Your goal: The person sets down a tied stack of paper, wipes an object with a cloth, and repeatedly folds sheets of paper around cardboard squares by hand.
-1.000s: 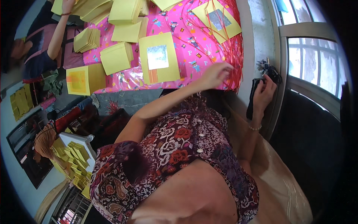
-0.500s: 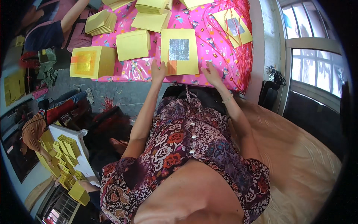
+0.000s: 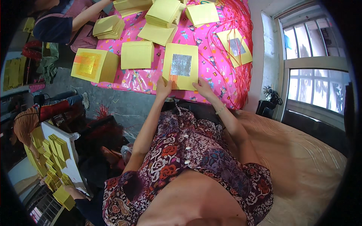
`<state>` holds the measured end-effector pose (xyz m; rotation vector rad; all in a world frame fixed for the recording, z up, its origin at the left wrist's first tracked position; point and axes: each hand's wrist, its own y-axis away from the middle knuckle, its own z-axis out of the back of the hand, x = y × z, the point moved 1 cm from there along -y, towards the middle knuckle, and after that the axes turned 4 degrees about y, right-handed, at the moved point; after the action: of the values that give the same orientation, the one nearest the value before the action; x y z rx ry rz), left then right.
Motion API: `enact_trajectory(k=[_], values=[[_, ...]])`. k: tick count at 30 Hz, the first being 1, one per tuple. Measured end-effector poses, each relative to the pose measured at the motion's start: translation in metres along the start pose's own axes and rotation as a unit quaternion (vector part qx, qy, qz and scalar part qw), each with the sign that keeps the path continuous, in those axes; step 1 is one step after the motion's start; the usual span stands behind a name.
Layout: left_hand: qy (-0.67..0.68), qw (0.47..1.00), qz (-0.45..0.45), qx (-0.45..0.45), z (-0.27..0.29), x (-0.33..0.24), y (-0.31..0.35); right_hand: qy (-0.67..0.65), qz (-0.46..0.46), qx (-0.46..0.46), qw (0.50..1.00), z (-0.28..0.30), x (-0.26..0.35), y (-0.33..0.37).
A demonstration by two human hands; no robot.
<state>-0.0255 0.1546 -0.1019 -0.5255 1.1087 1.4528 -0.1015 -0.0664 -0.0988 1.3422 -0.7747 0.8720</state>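
A yellow sheet of paper (image 3: 191,62) with a silver square and an orange patch lies in front of me on the pink table cover. At its lower left corner, my left hand (image 3: 163,89) is closed on the edge. My right hand (image 3: 204,89) pinches the lower right edge between thumb and fingers. Whether it is one sheet or a thin stack, I cannot tell. Just left of it is a stack of plain yellow paper (image 3: 136,55). Another yellow sheet with a silver square (image 3: 224,38) lies to the right, partly under red strings.
A thick yellow stack with a gold square (image 3: 103,64) stands at the table's left corner. Further yellow stacks (image 3: 162,13) fill the far side. Red strings (image 3: 243,56) hang over the right edge. A co-worker's arm (image 3: 90,16) reaches in at far left. A white table (image 3: 71,145) holds yellow bundles.
My right hand has moved inward from beside the sheet onto its lower right edge, and my left hand has closed on the left corner. The whole view has shifted slightly.
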Motion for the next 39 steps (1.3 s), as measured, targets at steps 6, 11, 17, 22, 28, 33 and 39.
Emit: enact_trajectory(k=[6, 11, 17, 22, 28, 33, 39], values=[[0.016, 0.996, -0.065, -0.065, 0.003, -0.013, 0.016, 0.021, 0.032, 0.007, 0.999, -0.002, 0.009, -0.004], [0.043, 0.997, -0.052, -0.041, 0.007, -0.011, 0.015, 0.019, 0.02, 0.024, 0.999, -0.006, 0.023, -0.003], [0.033, 0.998, -0.053, 0.007, 0.014, -0.012, 0.014, 0.042, -0.002, 0.044, 0.998, -0.005, 0.028, -0.006], [0.02, 0.997, -0.07, -0.026, 0.018, -0.008, 0.018, 0.079, -0.053, 0.1, 0.99, 0.001, 0.037, -0.014], [0.033, 0.998, -0.053, -0.015, 0.024, 0.001, 0.005, 0.101, -0.138, 0.089, 0.981, 0.008, 0.043, -0.031], [-0.012, 0.998, -0.068, 0.007, 0.023, 0.002, 0.0, 0.049, -0.116, 0.117, 0.985, -0.002, 0.049, -0.03], [-0.002, 0.992, -0.125, -0.001, 0.022, -0.008, 0.004, 0.073, -0.115, 0.095, 0.986, -0.002, 0.053, -0.028]])
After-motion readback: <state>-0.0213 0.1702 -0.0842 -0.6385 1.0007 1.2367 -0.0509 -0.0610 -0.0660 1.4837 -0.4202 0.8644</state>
